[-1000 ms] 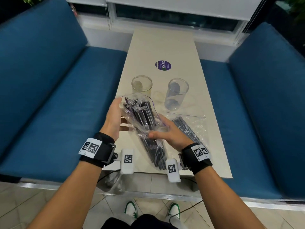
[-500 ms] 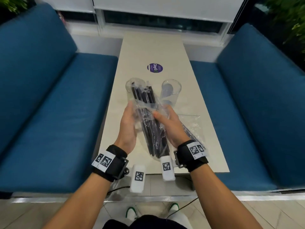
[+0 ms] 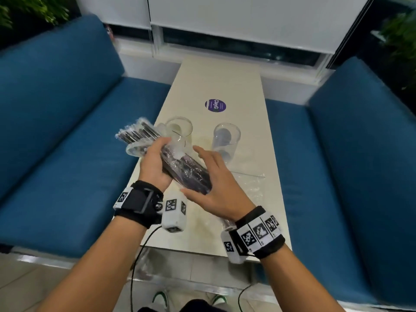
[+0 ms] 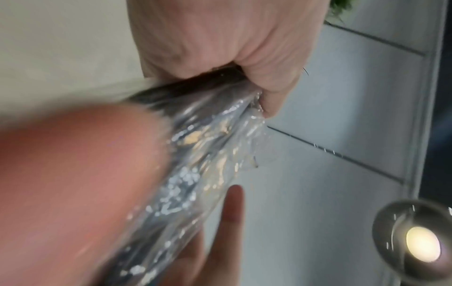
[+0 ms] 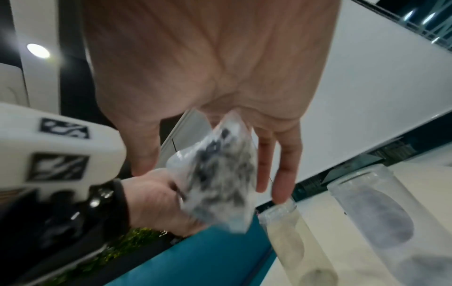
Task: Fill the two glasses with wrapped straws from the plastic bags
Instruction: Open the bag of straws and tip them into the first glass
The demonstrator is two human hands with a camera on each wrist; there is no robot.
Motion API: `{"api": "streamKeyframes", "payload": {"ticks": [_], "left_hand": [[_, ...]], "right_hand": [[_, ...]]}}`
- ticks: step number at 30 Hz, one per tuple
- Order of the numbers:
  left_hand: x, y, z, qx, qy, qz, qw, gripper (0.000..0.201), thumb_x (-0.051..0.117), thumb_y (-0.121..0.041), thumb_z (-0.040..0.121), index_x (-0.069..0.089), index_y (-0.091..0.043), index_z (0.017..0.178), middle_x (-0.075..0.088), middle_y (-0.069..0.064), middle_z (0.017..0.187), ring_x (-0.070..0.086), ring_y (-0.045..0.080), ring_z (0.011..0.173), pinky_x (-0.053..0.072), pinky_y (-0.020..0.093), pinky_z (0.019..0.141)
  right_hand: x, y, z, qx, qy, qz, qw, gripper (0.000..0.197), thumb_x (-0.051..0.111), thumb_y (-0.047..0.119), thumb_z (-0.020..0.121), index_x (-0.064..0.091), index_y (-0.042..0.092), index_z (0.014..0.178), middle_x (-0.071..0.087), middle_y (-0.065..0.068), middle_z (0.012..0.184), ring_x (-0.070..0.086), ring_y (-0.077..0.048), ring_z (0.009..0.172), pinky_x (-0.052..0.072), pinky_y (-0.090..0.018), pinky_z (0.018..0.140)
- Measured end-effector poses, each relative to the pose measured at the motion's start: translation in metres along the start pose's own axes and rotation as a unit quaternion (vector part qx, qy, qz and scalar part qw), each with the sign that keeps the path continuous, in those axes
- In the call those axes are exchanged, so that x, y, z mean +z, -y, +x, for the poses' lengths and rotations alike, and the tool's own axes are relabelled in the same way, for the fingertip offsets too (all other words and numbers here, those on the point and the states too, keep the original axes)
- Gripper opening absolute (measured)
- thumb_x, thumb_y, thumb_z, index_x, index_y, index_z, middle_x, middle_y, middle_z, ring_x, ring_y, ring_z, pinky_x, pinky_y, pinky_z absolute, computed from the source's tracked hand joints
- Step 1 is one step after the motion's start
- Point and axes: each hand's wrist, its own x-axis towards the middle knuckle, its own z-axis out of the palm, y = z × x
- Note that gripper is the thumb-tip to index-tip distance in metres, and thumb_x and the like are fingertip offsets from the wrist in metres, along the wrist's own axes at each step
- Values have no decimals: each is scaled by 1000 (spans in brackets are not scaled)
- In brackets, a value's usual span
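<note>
My left hand [image 3: 153,165] [image 4: 220,48] grips a clear plastic bag of dark wrapped straws [image 3: 186,174] [image 4: 195,154] around its middle, held above the table. The straw tips [image 3: 135,134] stick out of the bag's mouth toward the upper left. My right hand [image 3: 216,183] [image 5: 208,77] is open, fingers straight, its palm by the bag's lower end [image 5: 220,183]. Two empty glasses stand upright just beyond, the left glass [image 3: 179,129] [image 5: 286,241] and the right glass [image 3: 226,137] [image 5: 379,212]. A second clear bag [image 3: 249,185] lies on the table, mostly hidden by my right hand.
The narrow beige table [image 3: 220,82] runs away from me with a purple round sticker [image 3: 215,105] past the glasses. Blue benches [image 3: 67,143] flank it on both sides, the right bench [image 3: 349,165] close to the table edge. A window wall closes the far end.
The bag has swung from pointing straight away to pointing up-left. My right hand has let go of the bag's middle and now lies open at its lower end.
</note>
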Motion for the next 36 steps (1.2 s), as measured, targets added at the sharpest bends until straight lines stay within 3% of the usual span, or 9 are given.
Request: {"api": "streamKeyframes", "payload": {"ticks": [4,8,13,18,22,26,30,33,36], "left_hand": [[16,6,-8,-13,10,-51,999,28,64,-26,99,84,-7,92,80,17,104,81,32,87,64,48,91],[25,27,-18,-59,5,-76,995,43,58,-35,104,70,-4,131,81,17,113,80,32,101,64,48,93],[39,43,-26,-130,25,-85,987,47,57,-44,105,73,-9,131,78,20,121,82,34,95,67,45,77],[39,24,3,-189,48,-6,981,73,75,-73,82,70,-25,137,74,18,133,73,40,118,52,64,104],[13,2,29,-157,124,55,978,123,51,-104,64,61,-13,145,70,20,140,67,38,129,45,58,115],[-17,-18,68,-72,41,173,981,79,47,-76,98,61,-7,136,74,13,127,73,31,112,53,45,95],[-27,-31,124,71,-23,470,879,58,75,-30,97,53,-10,146,64,9,133,63,23,108,51,37,88],[-21,-35,161,143,6,628,765,116,92,-47,76,26,-11,164,38,14,164,41,32,150,41,49,120],[-13,-29,187,151,42,676,721,153,93,-73,52,13,-17,169,27,8,173,27,31,160,31,56,127]], "right_hand": [[-1,-17,-12,-46,-134,105,984,66,89,32,82,57,18,138,64,4,132,65,-10,122,55,-37,103],[6,-18,-7,-32,-287,211,934,60,92,23,78,62,12,128,68,-4,123,67,-23,116,56,-48,98],[2,-5,22,-63,-332,291,895,45,86,4,81,60,-2,117,65,-14,114,68,-30,103,59,-50,91],[-17,1,69,-62,-379,235,893,22,75,5,86,63,3,105,71,-12,97,72,-34,86,59,-58,77],[-46,16,115,-83,-394,205,892,22,74,4,86,62,6,104,71,-11,92,72,-33,76,62,-53,71],[-74,29,168,-98,-418,191,883,22,74,3,85,62,7,103,68,-4,88,71,-22,74,62,-36,71],[-76,30,219,-84,-398,137,903,22,73,7,84,64,3,103,69,-4,83,68,-16,69,61,-34,66],[-59,21,246,-63,-369,87,923,20,72,10,82,65,6,101,71,-9,81,67,-25,68,59,-37,66],[-35,2,261,-32,-328,47,943,19,72,13,82,65,8,99,69,-6,77,63,-22,66,57,-36,65]]}}
